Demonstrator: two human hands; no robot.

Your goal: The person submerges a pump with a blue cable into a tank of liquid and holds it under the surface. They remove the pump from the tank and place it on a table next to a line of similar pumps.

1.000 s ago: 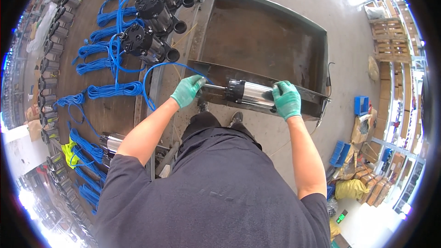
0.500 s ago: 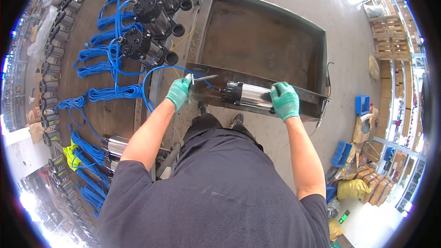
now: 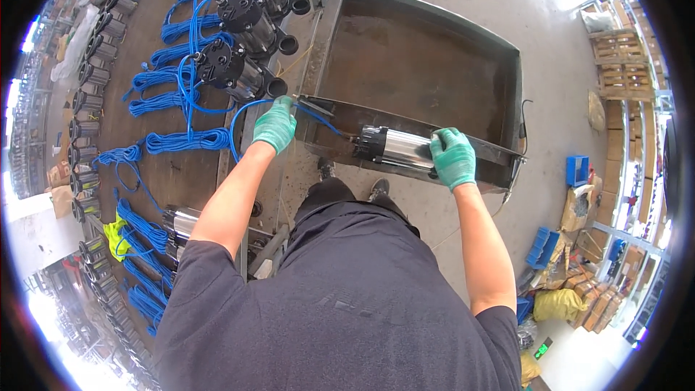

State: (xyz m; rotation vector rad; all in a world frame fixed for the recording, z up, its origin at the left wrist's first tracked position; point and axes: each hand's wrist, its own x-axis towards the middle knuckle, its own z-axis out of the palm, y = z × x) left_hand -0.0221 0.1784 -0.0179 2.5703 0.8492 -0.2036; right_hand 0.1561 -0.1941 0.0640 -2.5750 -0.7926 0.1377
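A submersible pump point(image 3: 405, 149) with a bright metal body and a black end lies on its side at the tank's near edge. My right hand point(image 3: 453, 158), in a green glove, is closed round its right end. My left hand point(image 3: 275, 127), gloved alike, is beside the tank's near left corner with its fingers curled; what they hold, if anything, is hidden. A blue cable point(image 3: 242, 115) passes behind this hand and runs on to the pump's black end. Just right of the fingertips a thin grey rod point(image 3: 316, 107) shows; whether I touch it cannot be made out.
The shallow metal tank point(image 3: 520, 94) has a raised rim. On the left bench point(image 3: 119, 127) stand several pumps point(image 3: 230, 69) with black tops, among coiled blue cables point(image 3: 187, 140). Blue bins point(image 3: 577, 170), cartons and wooden pallets point(image 3: 621, 65) line the right side.
My left hand has moved slightly up and left, and the grey rod now appears by the tank's corner at a different slant. My right hand stays on the pump.
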